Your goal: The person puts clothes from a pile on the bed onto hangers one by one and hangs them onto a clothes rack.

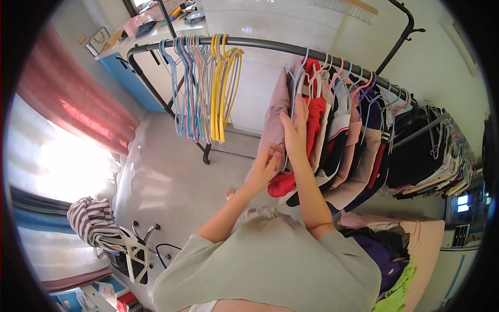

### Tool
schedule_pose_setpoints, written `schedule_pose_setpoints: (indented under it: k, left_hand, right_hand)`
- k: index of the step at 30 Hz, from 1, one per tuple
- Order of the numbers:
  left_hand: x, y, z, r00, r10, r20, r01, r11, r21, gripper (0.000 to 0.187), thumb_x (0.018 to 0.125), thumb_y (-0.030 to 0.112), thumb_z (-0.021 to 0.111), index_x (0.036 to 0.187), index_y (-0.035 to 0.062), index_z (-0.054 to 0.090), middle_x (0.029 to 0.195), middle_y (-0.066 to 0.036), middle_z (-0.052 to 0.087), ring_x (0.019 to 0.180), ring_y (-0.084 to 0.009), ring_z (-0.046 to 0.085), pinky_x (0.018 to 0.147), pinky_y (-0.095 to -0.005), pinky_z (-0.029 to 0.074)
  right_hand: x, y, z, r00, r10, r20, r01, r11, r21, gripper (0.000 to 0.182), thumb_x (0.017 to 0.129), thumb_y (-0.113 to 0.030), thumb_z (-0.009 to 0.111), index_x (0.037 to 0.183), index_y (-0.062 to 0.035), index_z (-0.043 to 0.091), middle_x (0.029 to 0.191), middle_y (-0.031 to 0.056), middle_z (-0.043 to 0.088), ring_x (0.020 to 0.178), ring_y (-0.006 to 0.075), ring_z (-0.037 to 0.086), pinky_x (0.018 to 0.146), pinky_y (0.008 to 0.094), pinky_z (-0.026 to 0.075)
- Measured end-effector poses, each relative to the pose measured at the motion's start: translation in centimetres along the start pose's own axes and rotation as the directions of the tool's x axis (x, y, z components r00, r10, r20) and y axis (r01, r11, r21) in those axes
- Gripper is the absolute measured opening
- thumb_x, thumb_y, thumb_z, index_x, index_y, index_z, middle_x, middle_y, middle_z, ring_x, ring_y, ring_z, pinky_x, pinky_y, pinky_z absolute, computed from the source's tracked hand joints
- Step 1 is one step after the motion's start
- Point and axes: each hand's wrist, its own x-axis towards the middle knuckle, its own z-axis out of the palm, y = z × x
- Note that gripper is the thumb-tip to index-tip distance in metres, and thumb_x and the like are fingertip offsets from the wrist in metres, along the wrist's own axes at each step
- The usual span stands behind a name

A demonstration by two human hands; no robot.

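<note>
A mauve-pink garment (274, 117) hangs on a light-blue hanger (296, 78), first in a row of clothes on the rack. My right hand (296, 130) is raised between it and a red garment (315, 130), touching the mauve one's side. Its fingers are stretched upward and its thumb is apart. Lower down, my left hand (266, 165) is at the mauve garment's lower part, fingers loosely bent and apart. Whether any cloth is caught between them is hard to see.
A dark clothes rack (260, 43) carries bare pastel hangers (192, 93) and yellow hangers (221, 93) at left. More clothes (416, 166) hang at right. Folded clothes lie on a pink surface (429, 244). A chair (135, 255) holds a striped cloth (91, 221).
</note>
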Motion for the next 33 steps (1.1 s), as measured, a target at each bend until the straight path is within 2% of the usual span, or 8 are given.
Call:
schedule_pose_setpoints:
  k: [3,5,9,11,19,25,31,33]
  left_hand:
    - [-0.1,0.9,-2.2,0.98,0.097,-0.173,-0.102,0.995,-0.018,0.012,0.091,0.005,0.044,0.101,0.0038,0.05,0.079,-0.001,0.054,0.06,-0.0051,0.044,0.053,-0.0202,0.036]
    - [0.0,1.5,-4.2,0.961,0.143,-0.239,-0.156,0.987,-0.037,0.011,0.089,0.002,0.048,0.099,0.0033,0.052,0.082,-0.001,0.055,0.061,-0.0055,0.046,0.054,-0.021,0.037]
    - [0.4,3.4,-8.3,0.871,0.359,-0.335,-0.293,0.928,0.231,0.012,0.085,-0.004,0.049,0.094,0.0026,0.054,0.084,-0.003,0.056,0.066,-0.0095,0.049,0.059,-0.023,0.04]
    - [0.6,4.5,-10.8,0.75,0.543,-0.377,-0.392,0.824,0.409,0.013,0.084,-0.005,0.049,0.093,0.002,0.055,0.085,-0.005,0.056,0.067,-0.0119,0.05,0.059,-0.0236,0.039]
    - [2.2,5.2,-17.8,0.905,0.344,-0.249,-0.313,0.937,0.156,0.031,0.084,-0.004,0.048,0.114,0.0011,0.052,0.111,-0.01,0.058,0.099,-0.018,0.057,0.085,-0.0281,0.043]
    - [4.4,3.8,-19.7,0.941,0.33,-0.076,-0.335,0.94,-0.063,0.051,0.087,0.002,0.049,0.135,0.0016,0.032,0.134,-0.011,0.041,0.124,-0.0202,0.039,0.101,-0.0307,0.031]
    - [5.0,4.1,-22.1,0.951,0.308,0.03,-0.308,0.951,0.002,0.056,0.086,-0.003,0.045,0.138,0.0019,0.026,0.139,-0.012,0.034,0.129,-0.0211,0.033,0.104,-0.0313,0.028]
    - [5.2,3.6,-22.7,0.946,0.322,0.044,-0.324,0.945,0.046,0.055,0.087,-0.003,0.042,0.14,0.0028,0.025,0.14,-0.011,0.033,0.128,-0.0201,0.034,0.104,-0.0312,0.029]
  right_hand:
    - [-0.2,-3.3,1.0,0.971,-0.226,0.075,0.238,0.938,-0.253,0.06,0.08,-0.007,0.057,0.135,-0.002,0.033,0.139,0.0169,0.029,0.127,0.0293,0.031,0.104,0.0382,0.025]
    - [-0.2,-4.4,2.2,0.958,-0.26,0.118,0.279,0.941,-0.193,0.059,0.079,-0.006,0.058,0.133,-0.0022,0.035,0.137,0.0164,0.034,0.125,0.03,0.033,0.103,0.0382,0.026]
    - [-1.0,-5.4,5.6,0.935,-0.172,0.311,0.208,0.974,-0.085,0.055,0.082,-0.006,0.056,0.133,-0.0023,0.037,0.131,0.0146,0.042,0.124,0.0273,0.037,0.102,0.0381,0.029]
    - [-1.1,-6.3,7.8,0.902,-0.022,0.431,-0.07,0.978,0.195,0.051,0.084,-0.007,0.054,0.133,-0.0017,0.037,0.133,0.0139,0.041,0.124,0.024,0.039,0.101,0.0361,0.031]
    - [-1.3,-4.2,16.5,0.904,-0.009,0.428,-0.075,0.981,0.179,0.051,0.088,-0.011,0.051,0.135,0.0009,0.032,0.139,0.0171,0.034,0.131,0.0258,0.031,0.105,0.036,0.025]
    - [-0.7,-4.0,19.9,0.948,0.109,0.3,-0.099,0.994,-0.048,0.054,0.09,-0.014,0.049,0.137,0.003,0.027,0.143,0.0183,0.026,0.134,0.0253,0.023,0.108,0.033,0.018]
    - [-0.3,-0.3,20.9,0.94,0.246,0.238,-0.274,0.957,0.093,0.056,0.091,-0.016,0.049,0.138,0.0014,0.024,0.135,0.0199,0.033,0.126,0.0257,0.034,0.104,0.0345,0.029]
    - [-0.3,-0.1,21.1,0.959,0.215,0.185,-0.249,0.951,0.184,0.053,0.09,-0.011,0.051,0.137,0.0008,0.029,0.119,0.0129,0.046,0.107,0.0175,0.048,0.089,0.0265,0.041]
